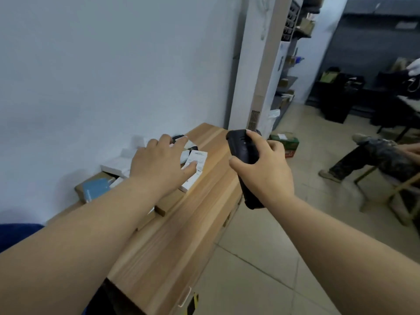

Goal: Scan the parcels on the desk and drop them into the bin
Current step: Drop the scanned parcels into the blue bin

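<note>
Several parcels lie along the wall side of the wooden desk (181,235). My left hand (159,164) reaches over them with fingers spread, above a white parcel with a printed label (198,160); whether it touches is unclear. A brown box with a blue label (94,188) and white boxes (118,165) sit behind my forearm. My right hand (263,169) grips a black handheld scanner (242,151) just past the desk's right edge, above the floor. No bin is in view.
A tall white floor-standing unit (259,71) stands at the desk's far end, with a green carton (286,144) on the tiled floor beside it. A seated person's legs (372,158) and a wooden chair (391,192) are at the right. Shelves line the back.
</note>
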